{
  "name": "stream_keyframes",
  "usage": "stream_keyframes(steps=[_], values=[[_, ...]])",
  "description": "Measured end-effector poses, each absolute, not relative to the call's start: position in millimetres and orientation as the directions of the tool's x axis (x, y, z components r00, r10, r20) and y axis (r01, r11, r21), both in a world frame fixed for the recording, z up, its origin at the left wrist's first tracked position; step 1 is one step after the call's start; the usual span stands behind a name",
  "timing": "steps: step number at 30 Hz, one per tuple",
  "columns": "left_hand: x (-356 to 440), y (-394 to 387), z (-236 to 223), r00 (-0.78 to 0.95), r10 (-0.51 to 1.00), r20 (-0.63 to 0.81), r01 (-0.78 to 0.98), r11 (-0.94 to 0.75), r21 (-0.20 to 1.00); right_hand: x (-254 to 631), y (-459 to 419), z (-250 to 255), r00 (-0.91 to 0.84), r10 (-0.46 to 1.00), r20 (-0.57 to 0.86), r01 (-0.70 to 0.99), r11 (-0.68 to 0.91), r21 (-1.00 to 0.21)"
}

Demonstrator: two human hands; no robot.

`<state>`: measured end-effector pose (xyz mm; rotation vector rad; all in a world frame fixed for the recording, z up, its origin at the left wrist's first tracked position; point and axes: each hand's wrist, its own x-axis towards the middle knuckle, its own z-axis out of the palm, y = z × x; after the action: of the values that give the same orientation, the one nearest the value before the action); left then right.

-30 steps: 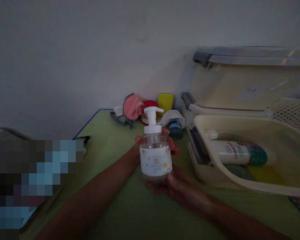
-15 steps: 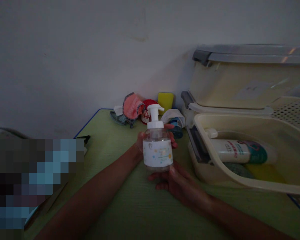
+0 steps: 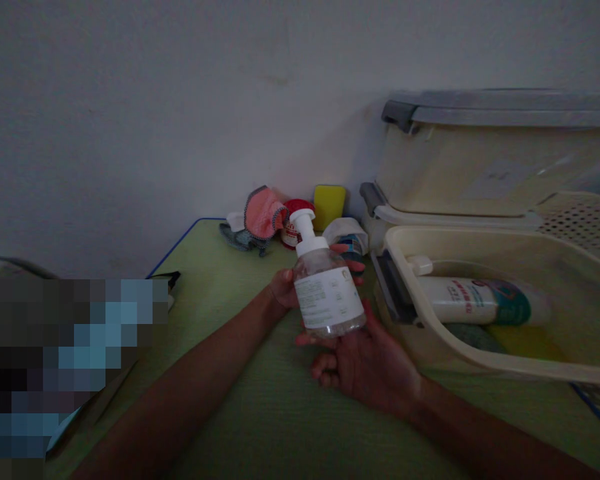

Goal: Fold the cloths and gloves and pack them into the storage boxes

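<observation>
A clear pump bottle (image 3: 330, 301) with a white pump head and a white label is held up over the table, its top leaning to the left. The label side facing me carries small printed text and little pictures. My left hand (image 3: 283, 289) is wrapped round it from behind, thumb at the left side and fingertips showing past the right side. Under the base is my right hand (image 3: 370, 370), palm up, touching the lower right of the bottle with its fingers partly curled.
An open cream storage box (image 3: 460, 360) stands at the right, holding a white-and-teal pump bottle (image 3: 475, 300), a yellow sponge (image 3: 527, 341) and a grey-green item. Against the wall sit a pink cloth (image 3: 264, 213), a red-lidded jar (image 3: 290, 235), a yellow sponge (image 3: 329, 207) and a blue container (image 3: 351, 245).
The pump bottle has been turned from its front label to its text side and tipped leftward at the top. My right hand has rolled palm up beneath it.
</observation>
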<state>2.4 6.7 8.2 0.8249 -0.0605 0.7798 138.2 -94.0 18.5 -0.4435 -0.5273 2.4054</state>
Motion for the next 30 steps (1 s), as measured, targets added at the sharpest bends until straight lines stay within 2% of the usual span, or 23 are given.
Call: stream_keyframes(steps=[6, 13, 16, 23, 30], values=[[2, 9, 11, 0.731, 0.615, 0.295, -0.63, 0.442, 0.639, 137, -91, 16, -0.697, 0.675, -0.244, -0.528, -0.712, -0.463], [5, 12, 9, 0.66, 0.722, 0.209, -0.624, 0.372, 0.687, 133, -94, 10, -0.461, 0.848, -0.262, -0.617, -0.519, -0.592], [7, 12, 9, 0.649, 0.735, 0.196, -0.623, 0.366, 0.691, 133, -94, 9, -0.431, 0.859, -0.278, -0.639, -0.508, -0.578], [3, 14, 11, 0.67, 0.725, 0.157, -0.609, 0.417, 0.675, 136, -90, 16, -0.505, 0.804, -0.312, -0.638, -0.592, -0.492], [0, 13, 12, 0.696, 0.692, 0.192, -0.606, 0.422, 0.674, 138, -89, 19, -0.665, 0.66, -0.349, -0.539, -0.748, -0.387]])
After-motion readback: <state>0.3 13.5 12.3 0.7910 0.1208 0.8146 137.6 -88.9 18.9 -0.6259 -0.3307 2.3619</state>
